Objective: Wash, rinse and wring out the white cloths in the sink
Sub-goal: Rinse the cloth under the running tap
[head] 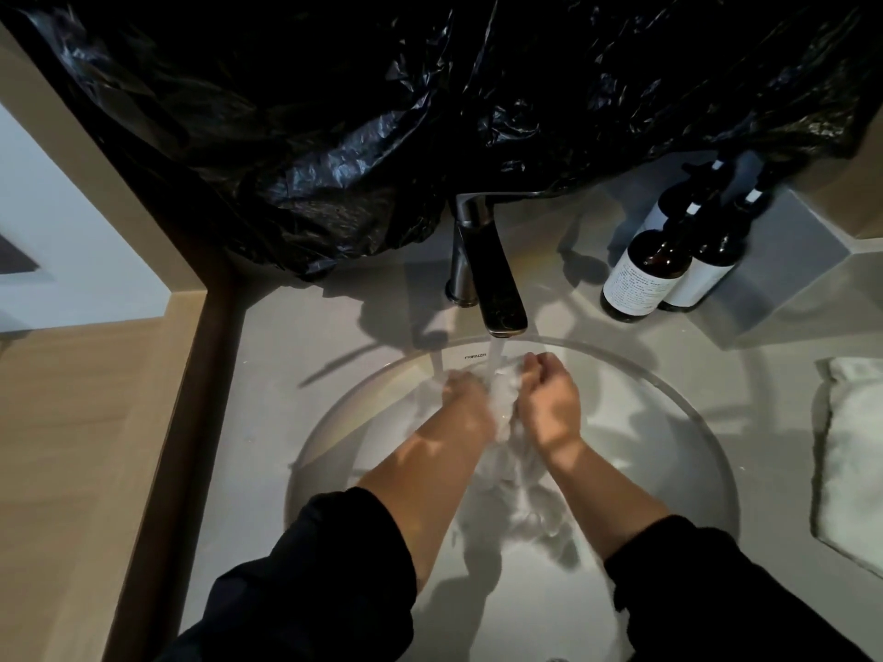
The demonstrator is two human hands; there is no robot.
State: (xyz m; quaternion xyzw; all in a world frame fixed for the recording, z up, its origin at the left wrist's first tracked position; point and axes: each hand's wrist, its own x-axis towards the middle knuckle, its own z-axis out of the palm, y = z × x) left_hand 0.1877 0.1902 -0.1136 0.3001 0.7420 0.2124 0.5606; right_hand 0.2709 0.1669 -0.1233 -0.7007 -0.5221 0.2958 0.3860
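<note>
A wet white cloth (501, 413) is bunched between both hands over the round white sink (688, 413). My left hand (466, 398) grips its left side and my right hand (549, 403) grips its right side, fingers curled round the fabric. The rest of the cloth hangs down between my forearms into the basin. Water runs from the dark metal tap (492, 274) straight onto the cloth between the hands.
Two brown pump bottles (645, 274) with white labels stand on the counter right of the tap. A folded white towel (855, 451) lies at the right edge. Black plastic sheeting (382, 112) covers the wall behind. A wooden ledge (71, 422) runs along the left.
</note>
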